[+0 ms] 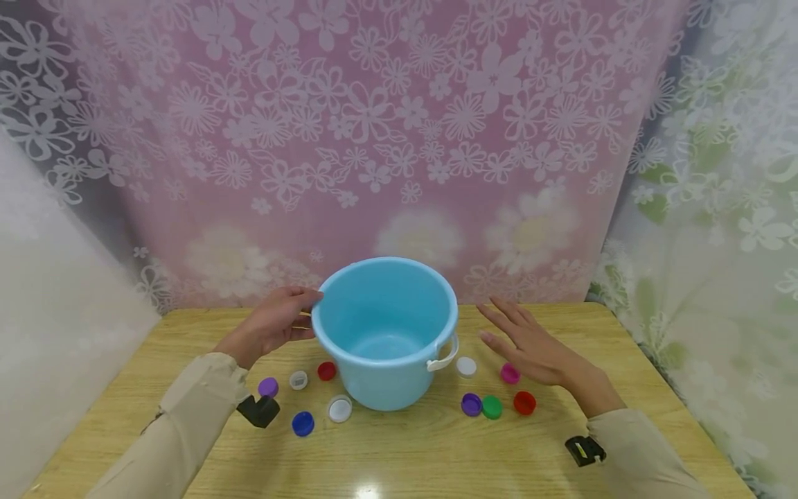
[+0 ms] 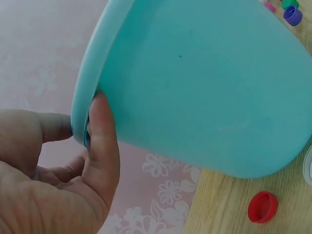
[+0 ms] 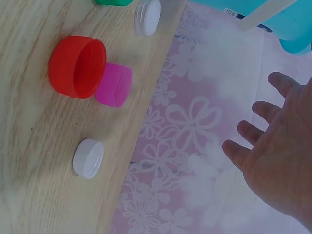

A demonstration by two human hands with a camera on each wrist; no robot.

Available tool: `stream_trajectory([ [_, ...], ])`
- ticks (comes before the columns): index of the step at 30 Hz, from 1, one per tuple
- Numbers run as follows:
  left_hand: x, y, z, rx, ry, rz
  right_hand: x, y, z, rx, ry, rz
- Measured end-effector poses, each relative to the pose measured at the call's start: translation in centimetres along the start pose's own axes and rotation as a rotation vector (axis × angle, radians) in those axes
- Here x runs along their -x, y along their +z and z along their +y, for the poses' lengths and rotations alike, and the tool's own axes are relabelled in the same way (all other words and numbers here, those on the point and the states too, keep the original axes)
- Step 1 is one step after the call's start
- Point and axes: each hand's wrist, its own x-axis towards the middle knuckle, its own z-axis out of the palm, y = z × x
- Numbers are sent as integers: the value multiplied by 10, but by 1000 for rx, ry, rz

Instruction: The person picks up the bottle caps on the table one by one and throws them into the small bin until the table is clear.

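Note:
A light blue bucket [image 1: 386, 384] with a white handle [image 1: 444, 355] is at the middle of the table, its inside bare to the bottom. My left hand [image 1: 274, 322] grips its rim on the left side. In the left wrist view the thumb lies on one face of the rim [image 2: 87, 73], and the fingers [image 2: 103, 131] curl under it on the other. To the right of the bucket, apart from it, my right hand [image 1: 530, 346] hovers over the table with fingers spread and nothing held. The right wrist view also has this hand [image 3: 280, 146] below the bucket's edge.
Bottle caps lie on the wooden table [image 1: 399, 464]. Left of the bucket are a blue cap [image 1: 303, 423], a red cap [image 1: 327, 371] and others. On the right are a green cap [image 1: 492, 407], a pink cap [image 1: 510, 373] and several more. A flowered curtain [image 1: 399, 138] hangs behind.

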Motion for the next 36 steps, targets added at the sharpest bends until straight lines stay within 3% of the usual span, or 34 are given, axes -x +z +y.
stream_trajectory([
  [9,-3,-3,-4,52,10,-35,7,2,6,-10,15,6],
  [21,1,-4,0,168,-31,-120,15,0,13,-19,41,-4],
  [30,4,-2,5,100,-81,-70,25,-5,24,-18,49,-9],
  [36,4,-2,8,84,-77,-83,38,-13,40,43,66,-49],
])
